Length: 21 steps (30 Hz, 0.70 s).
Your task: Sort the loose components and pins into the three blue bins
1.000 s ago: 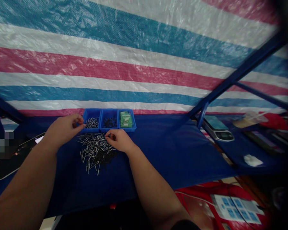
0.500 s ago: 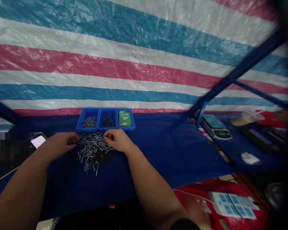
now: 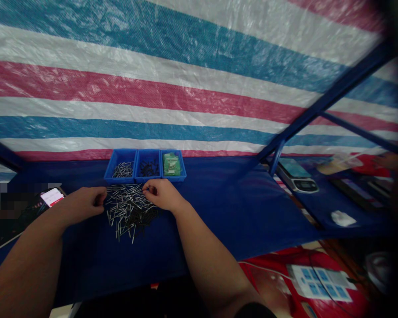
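A pile of thin silver metal pins (image 3: 124, 201) lies on the blue table, with short dark pieces (image 3: 144, 217) heaped at its near right side. At the pile's left edge is my left hand (image 3: 94, 201), fingers curled together; whatever they hold, if anything, is hidden. My right hand (image 3: 159, 192) pinches at the upper right of the pile, and what lies between its fingertips is too small to make out. Behind the pile stand three blue bins: the left bin (image 3: 110, 170) has silver pins, the middle bin (image 3: 147, 154) dark pieces, and the right bin (image 3: 182, 170) green packets (image 3: 171, 164).
A lit phone-like screen (image 3: 52, 197) lies left, beside my left forearm. Beyond a blue metal frame (image 3: 275, 157) at right are a digital scale (image 3: 300, 176) and a crumpled white piece (image 3: 343, 218). Part of another person's hand (image 3: 393, 160) shows at far right. Striped sheeting (image 3: 185, 97) hangs behind.
My left hand has shifted slightly left and its fingers have drawn closer together. My right hand has stayed at almost the same spot, still pinched.
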Tool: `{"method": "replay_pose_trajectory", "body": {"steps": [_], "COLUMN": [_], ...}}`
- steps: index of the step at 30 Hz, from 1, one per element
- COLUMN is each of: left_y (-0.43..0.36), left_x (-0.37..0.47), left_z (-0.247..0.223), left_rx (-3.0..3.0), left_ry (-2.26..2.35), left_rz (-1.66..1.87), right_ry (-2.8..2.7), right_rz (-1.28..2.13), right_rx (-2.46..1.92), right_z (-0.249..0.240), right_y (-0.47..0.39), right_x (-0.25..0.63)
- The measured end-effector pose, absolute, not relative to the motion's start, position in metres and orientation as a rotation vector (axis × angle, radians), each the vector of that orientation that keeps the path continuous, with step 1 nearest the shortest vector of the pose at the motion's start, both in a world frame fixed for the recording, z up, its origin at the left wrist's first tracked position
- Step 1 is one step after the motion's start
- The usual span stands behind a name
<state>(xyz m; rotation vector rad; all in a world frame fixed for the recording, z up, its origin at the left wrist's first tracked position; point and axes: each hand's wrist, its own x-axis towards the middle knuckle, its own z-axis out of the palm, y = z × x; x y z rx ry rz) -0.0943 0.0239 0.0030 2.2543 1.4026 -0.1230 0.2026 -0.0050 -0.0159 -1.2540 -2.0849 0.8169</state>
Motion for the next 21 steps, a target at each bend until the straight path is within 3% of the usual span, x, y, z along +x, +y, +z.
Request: {"method": "replay_pose_trajectory", "body": {"steps": [9,21], "left_y": [0.045,0.046], "left_x": [-0.077,-0.088], "left_z": [0.047,0.014], "left_rx": [2.325,2.155], "left_ry": [1.656,1.525], "left_rz": [0.267,-0.021], "right_ry": [-2.109,-2.108], "right_rz": [0.815,0.835], "right_rx": [-1.247,-1.261], "right_z": [-0.016,-0.016], "right_y": [-0.005,-0.006], "right_x": [0.202,0.202]}}
